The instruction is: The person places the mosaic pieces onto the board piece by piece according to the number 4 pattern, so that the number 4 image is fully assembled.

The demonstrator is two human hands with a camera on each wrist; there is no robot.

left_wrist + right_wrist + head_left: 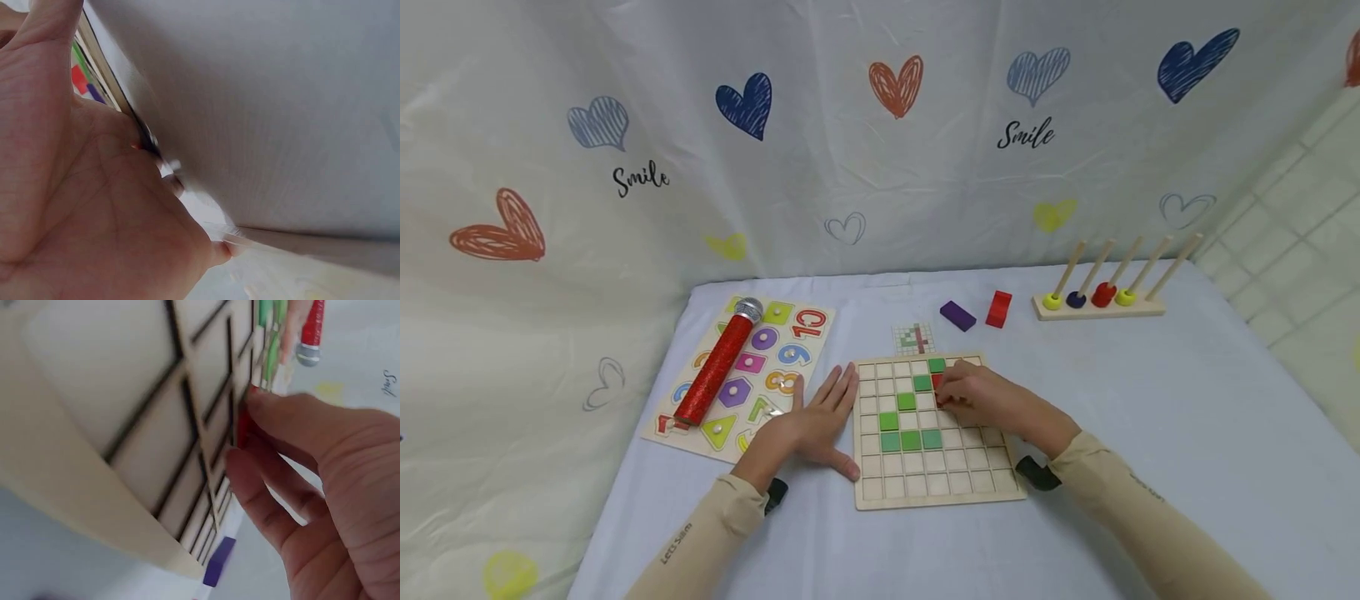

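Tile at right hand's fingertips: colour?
The tile is red; best seen in the right wrist view.

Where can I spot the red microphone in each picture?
Head: left of centre, the red microphone lies across the number puzzle.
Left wrist: not visible.
Right wrist: top right, the microphone is cut off by the upper edge.
Shared landmark: the wooden grid board.

Soft, even light across the head view, the white tablecloth (pixel 1210 392) reading faintly bluish, a gentle shadow lying beneath the right sleeve (pixel 1138 507). Over to the left wrist: dimmer, greyer, the left hand (pixel 106 200) in shade, a paler patch low down. And the right wrist: the board (pixel 75 487) blurs up close, seemingly bowed by the lens.
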